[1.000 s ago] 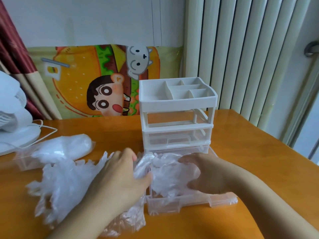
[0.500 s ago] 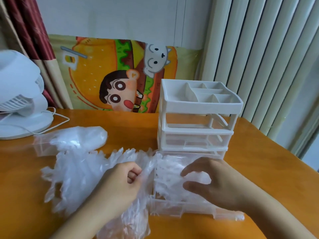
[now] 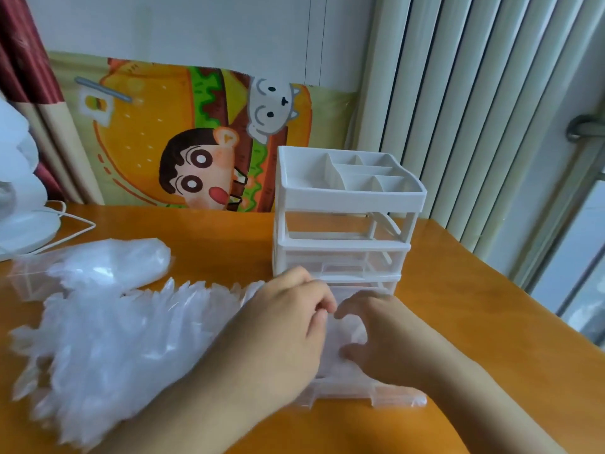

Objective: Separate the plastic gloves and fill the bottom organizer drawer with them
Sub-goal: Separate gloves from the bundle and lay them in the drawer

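— What's on the orange table (image 3: 474,309)?
— Loose plastic gloves (image 3: 108,339) left of the organizer (image 3: 343,224); its bottom drawer (image 3: 393,396) is out.
— The hands?
— Left hand (image 3: 281,329) pinches gloves over the drawer; right hand (image 3: 386,342) presses them, fingers spread.

Loose clear gloves (image 3: 108,335) beside pulled-out, glove-filled bottom drawer (image 3: 386,396)

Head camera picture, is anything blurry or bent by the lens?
Head view: the loose glove pile and left hand look soft with motion blur; the wide-angle lens makes the blinds lean; the white organizer reads sharper.
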`<action>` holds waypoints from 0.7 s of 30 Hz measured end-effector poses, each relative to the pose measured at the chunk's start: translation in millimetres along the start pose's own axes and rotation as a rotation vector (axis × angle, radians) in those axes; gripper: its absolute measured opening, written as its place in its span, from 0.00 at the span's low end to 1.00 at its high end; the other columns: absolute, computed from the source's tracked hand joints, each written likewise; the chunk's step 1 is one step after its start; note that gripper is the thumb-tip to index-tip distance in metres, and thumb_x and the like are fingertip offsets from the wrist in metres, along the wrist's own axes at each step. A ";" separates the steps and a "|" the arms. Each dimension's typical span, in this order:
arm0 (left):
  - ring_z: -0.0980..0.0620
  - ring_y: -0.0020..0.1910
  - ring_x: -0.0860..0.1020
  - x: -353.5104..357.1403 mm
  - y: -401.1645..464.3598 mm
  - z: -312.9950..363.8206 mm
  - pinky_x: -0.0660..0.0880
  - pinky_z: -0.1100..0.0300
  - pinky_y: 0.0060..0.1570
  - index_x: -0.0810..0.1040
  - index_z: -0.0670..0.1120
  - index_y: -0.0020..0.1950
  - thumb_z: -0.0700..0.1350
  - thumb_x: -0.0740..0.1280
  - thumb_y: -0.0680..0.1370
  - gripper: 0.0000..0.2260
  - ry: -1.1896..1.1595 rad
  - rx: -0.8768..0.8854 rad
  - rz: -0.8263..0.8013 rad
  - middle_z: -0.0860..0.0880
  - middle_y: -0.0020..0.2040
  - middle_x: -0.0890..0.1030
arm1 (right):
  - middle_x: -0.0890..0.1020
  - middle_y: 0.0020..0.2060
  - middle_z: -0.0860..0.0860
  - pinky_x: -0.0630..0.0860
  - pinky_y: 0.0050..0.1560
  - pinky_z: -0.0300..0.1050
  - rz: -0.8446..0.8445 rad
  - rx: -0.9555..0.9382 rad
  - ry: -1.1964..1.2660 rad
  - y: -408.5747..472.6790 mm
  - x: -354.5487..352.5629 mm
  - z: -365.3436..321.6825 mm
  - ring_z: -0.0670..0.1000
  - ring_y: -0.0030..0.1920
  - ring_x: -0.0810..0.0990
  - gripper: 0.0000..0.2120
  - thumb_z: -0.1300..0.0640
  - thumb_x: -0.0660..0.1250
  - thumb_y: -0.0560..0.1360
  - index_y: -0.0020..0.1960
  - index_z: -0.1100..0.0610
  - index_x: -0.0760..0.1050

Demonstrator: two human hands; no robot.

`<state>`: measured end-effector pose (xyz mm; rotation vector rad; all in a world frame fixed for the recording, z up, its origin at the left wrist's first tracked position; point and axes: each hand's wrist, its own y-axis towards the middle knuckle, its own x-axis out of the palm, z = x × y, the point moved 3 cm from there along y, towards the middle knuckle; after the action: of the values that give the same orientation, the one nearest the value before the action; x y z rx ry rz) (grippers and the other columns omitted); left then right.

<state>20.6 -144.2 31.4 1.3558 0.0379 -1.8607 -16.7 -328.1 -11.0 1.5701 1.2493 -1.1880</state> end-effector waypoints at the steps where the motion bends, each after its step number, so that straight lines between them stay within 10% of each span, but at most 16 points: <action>1: 0.60 0.55 0.74 12.7 8.0 5.9 0.74 0.66 0.56 0.77 0.59 0.61 0.49 0.62 0.84 0.08 0.012 -0.058 -0.090 0.62 0.58 0.71 | 0.74 0.71 0.41 0.75 0.69 0.43 -0.020 0.000 0.000 -1.0 -0.3 0.2 0.46 0.70 0.74 0.30 0.45 0.77 0.75 0.75 0.43 0.73; 6: 0.42 0.69 0.70 52.9 30.2 -1.5 0.75 0.53 0.59 0.62 0.46 0.80 0.50 0.67 0.81 0.29 0.270 -0.373 -0.518 0.46 0.81 0.55 | 0.66 0.74 0.48 0.75 0.69 0.45 -0.128 0.090 -0.037 -3.5 -5.7 1.2 0.52 0.71 0.71 0.40 0.45 0.79 0.74 0.80 0.50 0.64; 11: 0.34 0.76 0.64 63.9 44.8 1.0 0.76 0.50 0.65 0.44 0.42 0.84 0.47 0.67 0.80 0.40 0.331 -0.482 -0.657 0.43 0.84 0.39 | 0.63 0.69 0.51 0.77 0.65 0.45 -0.188 0.130 -0.062 -2.5 -5.9 9.2 0.53 0.66 0.69 0.38 0.48 0.78 0.74 0.77 0.56 0.65; 16: 0.49 0.45 0.78 72.1 55.1 4.0 0.74 0.59 0.36 0.53 0.44 0.83 0.46 0.66 0.80 0.35 0.332 -0.490 -0.732 0.41 0.84 0.43 | 0.64 0.71 0.54 0.78 0.61 0.49 -0.270 0.136 -0.136 2.7 -7.6 15.2 0.57 0.66 0.72 0.38 0.46 0.73 0.76 0.79 0.58 0.62; 21: 0.50 0.45 0.79 60.6 46.3 8.8 0.70 0.60 0.34 0.74 0.48 0.67 0.47 0.68 0.80 0.17 0.192 -0.350 -0.461 0.48 0.69 0.69 | 0.72 0.73 0.49 0.77 0.67 0.48 -0.204 0.113 -0.060 2.8 -11.5 19.7 0.54 0.69 0.76 0.32 0.46 0.73 0.77 0.78 0.50 0.68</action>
<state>36.9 -214.6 5.5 1.3426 0.7973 -1.9607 -18.6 -350.1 -4.7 1.5019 1.3480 -1.4466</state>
